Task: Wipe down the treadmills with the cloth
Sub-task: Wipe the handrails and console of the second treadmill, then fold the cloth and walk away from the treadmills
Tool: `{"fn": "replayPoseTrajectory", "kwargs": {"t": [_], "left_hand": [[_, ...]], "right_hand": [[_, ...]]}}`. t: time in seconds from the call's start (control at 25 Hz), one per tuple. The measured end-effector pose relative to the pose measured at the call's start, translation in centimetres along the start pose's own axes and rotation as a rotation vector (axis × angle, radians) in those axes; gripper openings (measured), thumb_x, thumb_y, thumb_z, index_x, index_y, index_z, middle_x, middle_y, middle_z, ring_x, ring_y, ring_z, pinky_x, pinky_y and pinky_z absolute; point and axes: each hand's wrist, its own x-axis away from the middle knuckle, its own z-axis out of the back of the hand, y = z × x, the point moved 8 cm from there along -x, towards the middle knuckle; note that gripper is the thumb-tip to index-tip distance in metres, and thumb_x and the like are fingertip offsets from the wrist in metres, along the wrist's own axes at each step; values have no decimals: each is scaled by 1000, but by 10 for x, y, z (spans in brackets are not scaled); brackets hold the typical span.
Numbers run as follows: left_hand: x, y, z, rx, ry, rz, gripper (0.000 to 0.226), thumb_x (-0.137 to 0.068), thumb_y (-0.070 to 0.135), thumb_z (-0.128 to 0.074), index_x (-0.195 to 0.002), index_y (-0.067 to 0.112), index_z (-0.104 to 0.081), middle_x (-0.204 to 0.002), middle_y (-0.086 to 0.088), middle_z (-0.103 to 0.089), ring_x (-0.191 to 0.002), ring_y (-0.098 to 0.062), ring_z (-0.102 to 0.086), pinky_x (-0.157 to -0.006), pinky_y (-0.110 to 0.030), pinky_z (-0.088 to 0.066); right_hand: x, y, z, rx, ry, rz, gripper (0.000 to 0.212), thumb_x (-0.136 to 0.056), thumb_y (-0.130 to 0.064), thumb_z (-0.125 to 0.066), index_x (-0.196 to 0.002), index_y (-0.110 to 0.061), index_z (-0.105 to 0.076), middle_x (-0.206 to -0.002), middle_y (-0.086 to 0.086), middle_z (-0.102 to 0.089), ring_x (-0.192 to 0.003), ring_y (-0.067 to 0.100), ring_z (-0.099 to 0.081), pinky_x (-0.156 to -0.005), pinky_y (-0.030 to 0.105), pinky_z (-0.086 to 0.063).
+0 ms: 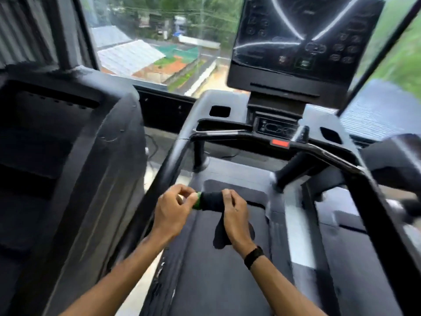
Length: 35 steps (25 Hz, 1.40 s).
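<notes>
Cloth [210, 201] pinched by left hand [174, 208], right hand [234, 215] above treadmill belt [218, 270].

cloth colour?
Black cloth with a green edge at the left hand; the right hand holds it too. Head view.

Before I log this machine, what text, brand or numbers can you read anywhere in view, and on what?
None can be read.
Treadmill console panel: button marks and icons, too blurred to read.
Small lower control panel: marks too small and blurred.
Red tab on the crossbar: no text legible.
Wristband: nothing legible.
</notes>
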Motion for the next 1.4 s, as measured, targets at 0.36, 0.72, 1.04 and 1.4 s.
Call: {"fn": "replayPoseTrajectory", "kwargs": {"t": [0.36, 0.72, 1.04, 1.4], "left_hand": [[146, 65, -198, -41, -874, -327, 43, -66, 58, -64, -100, 32, -57, -102, 16, -59, -92, -3, -60, -81, -26, -52], [208, 150, -280, -428, -974, -776, 29, -70, 22, -53, -95, 23, -68, -94, 4, -71, -96, -22, -62, -72, -32, -46], [285, 265, -334, -596, -917, -1232, 27, -72, 18, -59, -95, 26, -70, -93, -2, -71, -94, -27, -62, -67, -30, -33], [326, 328, -392, -450, -699, -1253, 53, -57, 31, -44, -98, 36, -76, -86, 3, -75, -91, -25, -66, -68, -28, -40]], "right_hand": [[121, 78, 175, -597, 752, -515, 23, -105, -28, -43, -101, -11, -58, -102, 9, -64, -85, 17, -62, -75, 29, -53], [191, 86, 298, 196, 571, -386, 50, -89, -32, -62, -135, -26, -46, -139, 1, -46, -131, 20, -44, -111, 45, -36], [213, 68, 398, 691, 86, -87, 69, -82, -41, -75, -141, -21, -45, -145, -4, -44, -147, 15, -22, -118, 55, 1], [245, 49, 530, 1083, 308, -40, 47, -77, -62, -71, -84, -24, -43, -89, 0, -65, -88, 26, -62, -66, 34, -30]]}}
